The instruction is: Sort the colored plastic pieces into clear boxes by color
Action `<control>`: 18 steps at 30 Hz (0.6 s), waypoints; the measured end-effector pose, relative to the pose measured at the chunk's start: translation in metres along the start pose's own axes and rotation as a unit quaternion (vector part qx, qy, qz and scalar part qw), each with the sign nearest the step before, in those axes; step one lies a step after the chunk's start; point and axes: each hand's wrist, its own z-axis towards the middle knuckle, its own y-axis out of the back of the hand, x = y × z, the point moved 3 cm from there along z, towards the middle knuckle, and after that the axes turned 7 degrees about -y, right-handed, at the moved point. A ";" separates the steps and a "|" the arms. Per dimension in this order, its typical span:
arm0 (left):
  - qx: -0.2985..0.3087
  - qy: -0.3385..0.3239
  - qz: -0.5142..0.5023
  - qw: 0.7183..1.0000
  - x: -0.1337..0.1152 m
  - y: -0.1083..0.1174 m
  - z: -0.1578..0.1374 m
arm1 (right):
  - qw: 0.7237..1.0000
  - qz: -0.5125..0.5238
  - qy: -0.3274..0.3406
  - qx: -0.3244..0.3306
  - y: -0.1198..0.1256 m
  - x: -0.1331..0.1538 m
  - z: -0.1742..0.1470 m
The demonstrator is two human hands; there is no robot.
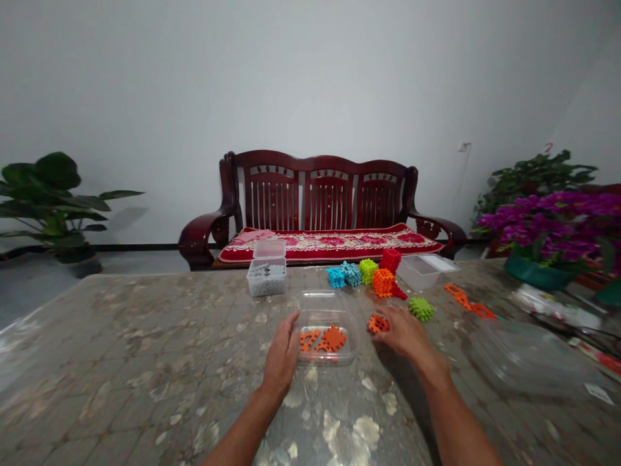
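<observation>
While your left hand point(281, 357) rests along the near left side of the clear tub point(326, 315), its fingers stretch forward, loosely spread and gripping nothing, with the tips by the rim. Inside the tub lie flat orange pieces point(334, 338), just beside your fingers.

Your right hand point(406, 334) reaches over the tabletop point(194, 343) to the right of the tub, fingers bent and closed on the dark orange toothed block point(376, 323). That block sits a little apart from the tub, low over the table; your hand hides part of it, so I can't say for certain whether it touches the surface.

Just beyond your right hand lies a green toothed piece point(420, 309). Farther back, an orange cube point(383, 283) stands close to a red block point(389, 260), with a lime block point(367, 270) and 2 blue blocks point(336, 277) to their left. Behind the tub, to its left, a small box point(251, 283) of grey pieces stands with its lid raised. At your right, flat orange strips point(457, 296) lie near a clear container point(524, 356).
</observation>
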 end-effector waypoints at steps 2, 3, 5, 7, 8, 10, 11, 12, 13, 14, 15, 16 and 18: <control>0.005 0.001 -0.002 1.000 0.000 0.000 0.000 | 1.000 -0.027 -0.004 0.004 -0.001 0.003 -0.002; 0.008 0.003 -0.001 1.000 0.001 0.000 0.000 | 0.999 -0.035 -0.008 0.005 -0.002 0.003 -0.003; 0.012 0.004 0.000 1.000 0.002 -0.001 0.000 | 0.999 -0.044 -0.016 0.004 -0.002 0.004 -0.004; 0.009 0.003 -0.002 1.000 0.003 -0.001 0.000 | 0.999 -0.048 -0.020 0.001 -0.004 0.004 -0.004; 0.007 0.003 -0.003 1.000 0.004 -0.002 0.000 | 0.999 -0.049 -0.022 -0.001 -0.005 0.003 -0.004; 0.006 0.006 -0.004 1.000 0.005 -0.002 0.000 | 0.999 -0.047 -0.027 -0.005 -0.008 0.003 -0.004; 0.006 0.007 -0.004 1.000 0.005 -0.003 0.000 | 0.999 -0.046 -0.029 -0.006 -0.008 0.003 -0.004; 0.006 0.007 -0.004 1.000 0.005 -0.003 -0.001 | 0.998 -0.044 -0.032 -0.007 -0.009 0.003 -0.004; 0.007 0.007 -0.004 1.000 0.005 -0.003 -0.001 | 0.998 -0.044 -0.035 -0.006 -0.009 0.003 -0.004; 0.006 0.008 -0.005 1.000 0.005 -0.003 -0.001 | 0.998 -0.045 -0.037 -0.002 -0.010 0.003 -0.004; 0.005 0.008 -0.006 1.000 0.004 -0.003 -0.001 | 0.998 -0.046 -0.038 0.005 -0.010 0.003 -0.005; 0.005 0.008 -0.007 1.000 0.004 -0.003 -0.001 | 0.998 -0.046 -0.039 0.013 -0.010 0.002 -0.005; 0.006 0.009 -0.012 1.000 0.004 -0.003 -0.001 | 0.998 -0.041 -0.040 0.019 -0.010 0.001 -0.005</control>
